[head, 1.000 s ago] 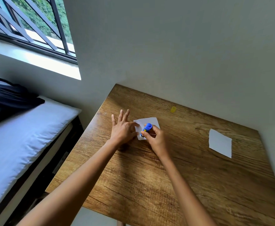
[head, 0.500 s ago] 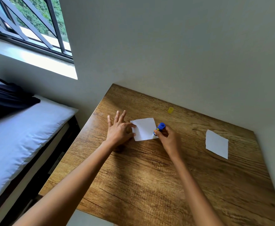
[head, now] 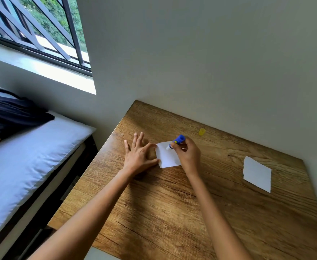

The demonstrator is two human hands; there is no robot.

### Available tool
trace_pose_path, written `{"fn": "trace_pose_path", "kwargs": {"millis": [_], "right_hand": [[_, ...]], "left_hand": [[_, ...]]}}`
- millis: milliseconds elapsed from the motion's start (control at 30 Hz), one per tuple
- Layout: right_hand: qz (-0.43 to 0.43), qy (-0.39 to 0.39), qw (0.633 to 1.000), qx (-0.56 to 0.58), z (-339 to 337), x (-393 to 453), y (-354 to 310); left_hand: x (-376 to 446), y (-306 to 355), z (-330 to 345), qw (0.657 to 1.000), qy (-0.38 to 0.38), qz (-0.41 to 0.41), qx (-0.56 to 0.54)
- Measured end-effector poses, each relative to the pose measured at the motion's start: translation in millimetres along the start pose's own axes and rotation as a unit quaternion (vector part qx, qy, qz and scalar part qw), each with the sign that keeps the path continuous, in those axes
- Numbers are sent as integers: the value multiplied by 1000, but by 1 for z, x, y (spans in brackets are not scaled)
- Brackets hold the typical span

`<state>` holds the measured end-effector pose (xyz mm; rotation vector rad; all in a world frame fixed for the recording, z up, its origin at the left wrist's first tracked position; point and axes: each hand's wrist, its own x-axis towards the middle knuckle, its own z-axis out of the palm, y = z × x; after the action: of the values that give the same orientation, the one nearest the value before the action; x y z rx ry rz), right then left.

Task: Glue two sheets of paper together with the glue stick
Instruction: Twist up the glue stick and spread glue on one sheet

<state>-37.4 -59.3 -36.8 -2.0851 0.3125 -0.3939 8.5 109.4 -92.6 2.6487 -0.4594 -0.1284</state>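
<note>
A: How far along was the gluing?

B: Midway through the first step, by my reading. The right hand (head: 188, 155), near the middle of the frame, was closed around the glue stick (head: 176, 142), blue body tilted, pale tip down on the upper part of the sheet (head: 166, 155). The left hand (head: 138, 156) lay spread and flat on the bench (head: 172, 212), just left of that sheet, with thumb and forefinger touching its left edge — holding nothing, only pinning the paper.

A: And the other sheet?

B: It lay alone at the right of the frame (head: 257, 173), well apart from the hands, flat and untouched. So the two were not yet joined. Left to do, I'd judge: finish the spreading, fetch the second sheet, lay it over and press.

A: Could you see how much glue was on?

B: No — white on white, nothing showed.

A: Any containers?

B: Only the stick itself, a tube of glue, open. A small yellow cap (head: 202, 131) stood on the bench above and right of the hands, near the wall; likely its lid, though I couldn't be sure. How much glue remained in the tube couldn't be told.
</note>
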Motion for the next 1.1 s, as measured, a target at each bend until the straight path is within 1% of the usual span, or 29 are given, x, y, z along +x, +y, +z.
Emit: {"fn": "trace_pose_path", "kwargs": {"millis": [167,433,800,1100], "right_hand": [[-12,-31,999,9,23,10,-9],[-37,-69,997,-18,29,11,-8],[-72,-78,993,-57,35,13,-6],[-80,-79,992,-55,31,7,-4]], "left_hand": [[0,1,1,1000,-15,-14,-3],[1,2,3,999,-22,-27,-3],[0,4,2,999,-30,-26,10],[2,6,0,998,-44,-24,37]]}}
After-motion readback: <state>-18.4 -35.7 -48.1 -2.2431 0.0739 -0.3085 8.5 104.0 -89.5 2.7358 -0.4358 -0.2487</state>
